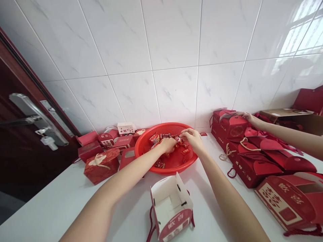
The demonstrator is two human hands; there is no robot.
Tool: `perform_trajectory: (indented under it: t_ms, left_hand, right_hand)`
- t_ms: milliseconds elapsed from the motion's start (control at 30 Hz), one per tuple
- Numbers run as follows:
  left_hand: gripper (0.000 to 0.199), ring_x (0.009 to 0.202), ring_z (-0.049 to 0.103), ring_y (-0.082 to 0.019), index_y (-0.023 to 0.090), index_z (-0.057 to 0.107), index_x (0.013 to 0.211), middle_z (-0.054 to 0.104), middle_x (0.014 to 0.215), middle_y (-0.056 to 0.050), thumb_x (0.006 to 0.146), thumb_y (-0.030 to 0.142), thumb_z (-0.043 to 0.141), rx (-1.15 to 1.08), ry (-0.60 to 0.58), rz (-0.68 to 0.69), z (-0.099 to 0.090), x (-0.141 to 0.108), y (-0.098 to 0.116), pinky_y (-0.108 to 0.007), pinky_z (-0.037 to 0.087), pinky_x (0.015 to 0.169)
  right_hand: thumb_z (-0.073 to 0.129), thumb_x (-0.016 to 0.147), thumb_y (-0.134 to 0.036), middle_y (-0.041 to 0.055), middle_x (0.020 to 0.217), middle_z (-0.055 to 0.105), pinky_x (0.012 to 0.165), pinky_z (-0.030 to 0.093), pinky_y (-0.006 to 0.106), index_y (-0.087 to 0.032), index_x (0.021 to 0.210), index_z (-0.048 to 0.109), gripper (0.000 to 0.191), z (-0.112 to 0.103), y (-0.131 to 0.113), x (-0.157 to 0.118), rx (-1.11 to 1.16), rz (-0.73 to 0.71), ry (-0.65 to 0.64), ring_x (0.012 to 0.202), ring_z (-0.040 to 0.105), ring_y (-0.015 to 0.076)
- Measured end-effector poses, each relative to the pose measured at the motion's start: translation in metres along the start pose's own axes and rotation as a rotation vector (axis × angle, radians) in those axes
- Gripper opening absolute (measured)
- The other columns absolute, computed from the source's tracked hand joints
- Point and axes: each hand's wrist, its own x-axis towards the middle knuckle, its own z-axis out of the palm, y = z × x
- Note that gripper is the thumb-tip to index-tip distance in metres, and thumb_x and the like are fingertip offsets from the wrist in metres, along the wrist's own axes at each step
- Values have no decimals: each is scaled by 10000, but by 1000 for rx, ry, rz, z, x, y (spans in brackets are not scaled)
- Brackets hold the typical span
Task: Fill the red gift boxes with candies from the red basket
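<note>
Both hands reach into a red plastic basket (191, 164) that holds several wrapped candies (154, 138). My left hand (168, 145) is over the middle of it, fingers closed and pointing down among the candies; what they grip is hidden. At the basket's right rim, my right hand (192, 137) has its fingers pinched together at a small red wrapped candy (178, 138). Nearer to me, between my forearms, stands an open red and white gift box (169, 205), its white inside bare and dark red cords hanging at its sides.
Closed red gift boxes (102, 165) cluster left of the basket. More red boxes (248, 163) are stacked on the right, where another person's hand (248, 118) touches the top one. A cardboard carton (290, 116) sits behind them. The tiled wall (174, 94) borders the white table (126, 208).
</note>
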Motion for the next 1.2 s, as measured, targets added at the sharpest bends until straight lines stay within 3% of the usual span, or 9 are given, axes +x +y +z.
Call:
perform_trajectory:
  t_ms: [133, 333, 533, 733, 900, 1033, 1200]
  left_hand:
    - [112, 747, 677, -235, 189, 668, 639, 681, 653, -28, 743, 190, 623, -301, 53, 100, -19, -4, -12, -329, 510, 752]
    - [354, 776, 648, -192, 136, 721, 977, 729, 865, -56, 850, 389, 509, -740, 224, 219, -36, -6, -16, -314, 514, 754]
    - [428, 809, 647, -193, 154, 753, 1032, 743, 916, -64, 784, 494, 671, -867, 226, 276, -32, -8, -9, -331, 521, 800]
    - [344, 821, 676, -191, 154, 774, 1051, 761, 983, -82, 776, 327, 661, -789, 143, 240, -30, -5, -10, -327, 552, 789]
    - [383, 945, 700, -214, 164, 781, 1012, 771, 1024, -73, 750, 127, 505, -585, 177, 103, -27, 1, -23, -315, 547, 867]
    - [372, 1054, 699, -276, 201, 793, 920, 781, 1047, -66, 671, 68, 551, -345, 103, -28, -18, 1, -35, -339, 516, 949]
    - [605, 1256, 593, -367, 214, 725, 1174, 667, 1324, -145, 589, 71, 672, -103, -9, -152, -7, 3, -40, -409, 476, 1018]
  right_hand:
    - [617, 733, -260, 25, 709, 715, 675, 559, 303, -209, 735, 576, 66, 1, -4, -3, 25, 12, 24, 636, 676, 158]
    - [672, 785, -330, -7, 648, 644, 574, 515, 247, -210, 731, 556, 176, 0, -8, -5, -12, 20, 58, 578, 620, 125]
    - [813, 690, -438, 5, 734, 661, 468, 491, 259, -204, 840, 599, 351, 3, -13, -11, -71, 70, -63, 531, 582, 127]
    - [806, 626, -409, -15, 717, 658, 511, 510, 256, -213, 800, 582, 345, 3, -10, -9, -37, 43, -127, 612, 603, 148]
    - [643, 650, -326, -30, 700, 630, 565, 503, 271, -227, 776, 532, 195, 0, -3, -1, 24, 22, 8, 613, 580, 145]
    - [563, 607, -281, -49, 675, 589, 590, 490, 269, -240, 756, 476, 177, -1, 2, 2, 60, 21, 97, 628, 549, 143]
    - [539, 561, -241, -54, 648, 574, 591, 481, 270, -246, 728, 461, 185, 0, 0, -1, 87, 36, 102, 621, 531, 147]
